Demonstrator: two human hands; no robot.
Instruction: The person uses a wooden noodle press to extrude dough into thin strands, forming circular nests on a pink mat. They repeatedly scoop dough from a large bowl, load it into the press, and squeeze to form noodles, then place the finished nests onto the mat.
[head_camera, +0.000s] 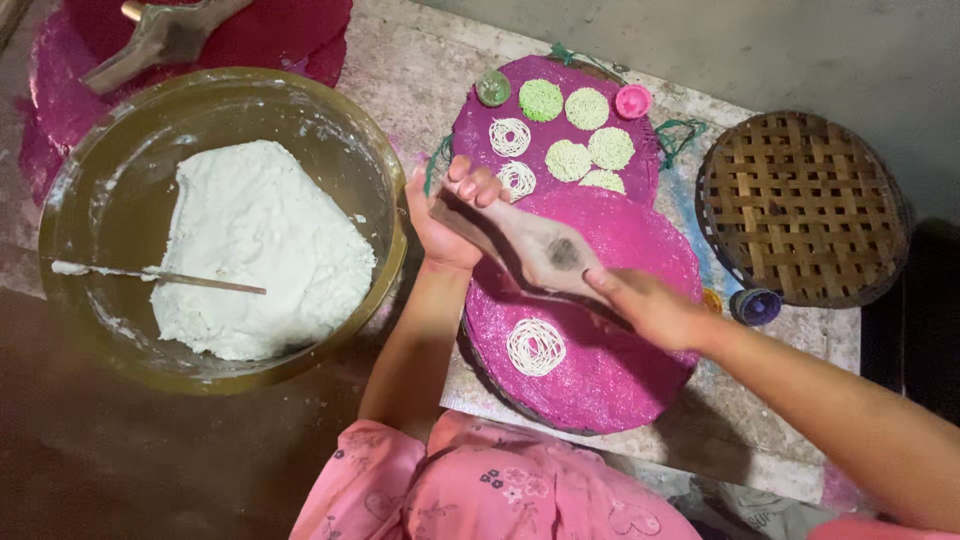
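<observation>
My left hand (452, 215) and my right hand (645, 305) both grip a wooden noodle press (535, 248), one at each handle, held above a round pink woven tray (625, 370). One white coil of pressed noodle (536, 346) lies on that tray below the press. Behind it, a second pink tray (470, 125) carries several white and pale green noodle coils (568, 160).
A large bowl (120, 190) at the left holds white dough (260, 250) and a spoon (160, 276). Another wooden press (165, 35) lies on pink trays at top left. A brown woven basket lid (800, 205) sits at right, beside small coloured cups (633, 100).
</observation>
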